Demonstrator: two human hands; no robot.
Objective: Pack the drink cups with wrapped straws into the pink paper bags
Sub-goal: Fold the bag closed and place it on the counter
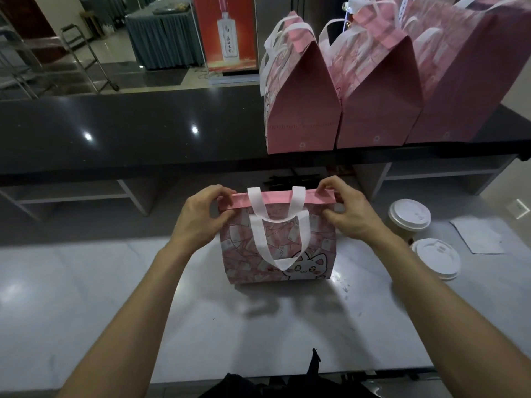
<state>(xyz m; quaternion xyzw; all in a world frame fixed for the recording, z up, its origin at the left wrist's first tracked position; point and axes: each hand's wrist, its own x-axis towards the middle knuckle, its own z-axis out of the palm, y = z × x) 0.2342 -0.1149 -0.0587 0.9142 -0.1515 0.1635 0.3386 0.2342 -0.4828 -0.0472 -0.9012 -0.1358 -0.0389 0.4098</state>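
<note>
Both hands, left hand (pixel 201 218) and right hand (pixel 349 214), pinch the folded top band of the pink cat-print paper bag (pixel 277 242) standing on the white marble counter (pixel 115 282), where uneven pressing risks tipping it or crushing its hidden contents.

**Pale counter near, dark ledge beyond**

Near: a grey-white marble counter (pixel 86 297), glossy, catching soft glare. Beyond it, a raised black ledge (pixel 129 133) with two bright light spots, open shelving (pixel 71 193) beneath. Far left: shiny tiled floor (pixel 120 73), a metal trolley (pixel 83 56), a table draped in blue-grey cloth (pixel 163 38). Far centre: a lit red poster stand (pixel 227 33). Dim overall.
</note>
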